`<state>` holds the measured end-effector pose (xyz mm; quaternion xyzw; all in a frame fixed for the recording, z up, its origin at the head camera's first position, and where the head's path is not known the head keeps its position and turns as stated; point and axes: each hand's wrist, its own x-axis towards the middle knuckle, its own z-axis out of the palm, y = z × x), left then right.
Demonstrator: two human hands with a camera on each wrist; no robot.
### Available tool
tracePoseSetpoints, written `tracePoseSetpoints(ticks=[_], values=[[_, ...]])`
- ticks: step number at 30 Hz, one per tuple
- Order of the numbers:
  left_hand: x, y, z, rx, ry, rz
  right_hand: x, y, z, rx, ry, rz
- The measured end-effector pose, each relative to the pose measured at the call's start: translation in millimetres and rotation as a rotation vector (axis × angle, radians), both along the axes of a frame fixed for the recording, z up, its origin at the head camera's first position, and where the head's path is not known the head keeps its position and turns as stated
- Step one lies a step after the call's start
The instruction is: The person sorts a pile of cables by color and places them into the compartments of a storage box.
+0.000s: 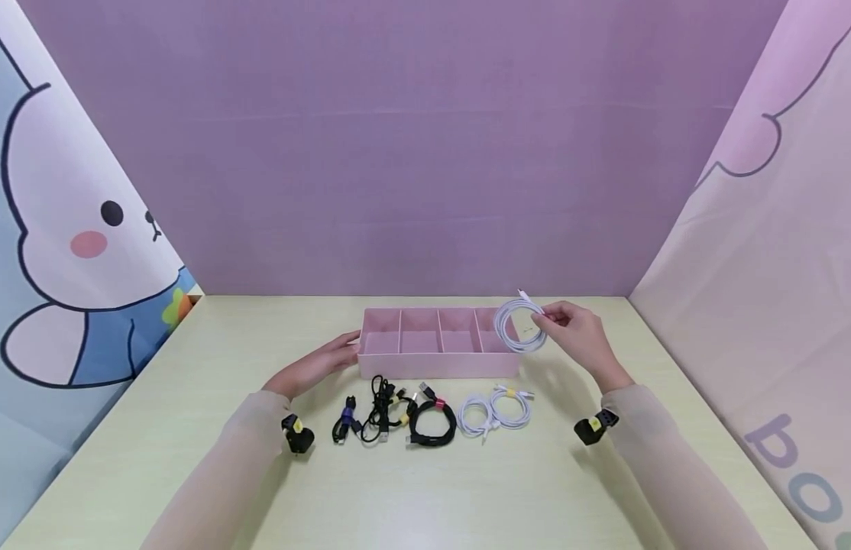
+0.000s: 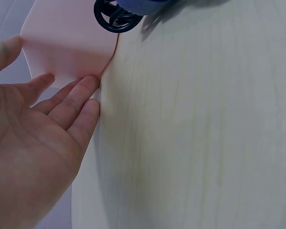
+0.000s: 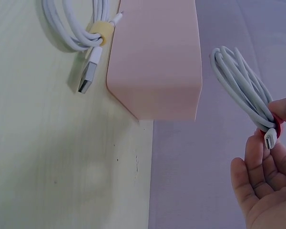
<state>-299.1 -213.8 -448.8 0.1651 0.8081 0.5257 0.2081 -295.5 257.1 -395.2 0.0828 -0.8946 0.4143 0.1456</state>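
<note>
Right hand (image 1: pixel 578 340) pinches the white cable (image 3: pixel 240 83), left hand (image 1: pixel 324 359), fingers relaxed, touches the pink box (image 1: pixel 439 367), so snagging its right wall could kinda skew it.

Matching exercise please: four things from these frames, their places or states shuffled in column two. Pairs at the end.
Column 1
1. Pink four-compartment plastic box
2. White coiled cable with red tie
3. Black ring-coiled cable with red tie
4. Small black cable bundle with purple tie

Column 2
A. Pinched in the bare right hand
B. Leftmost cable on the pale wood-grain table in the head view
C. Touched at one end by the bare left hand
D. Beside the two white coiled cables

Pairs: 1-C, 2-A, 3-D, 4-B
</note>
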Motion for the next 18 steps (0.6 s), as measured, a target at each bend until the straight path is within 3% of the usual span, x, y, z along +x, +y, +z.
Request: tracePoseSetpoints(ticks=[18], values=[[0.6,-0.4,0.7,-0.008,-0.003,0.003,-10.1,-15,-0.2,0.005,0.016,-0.01]])
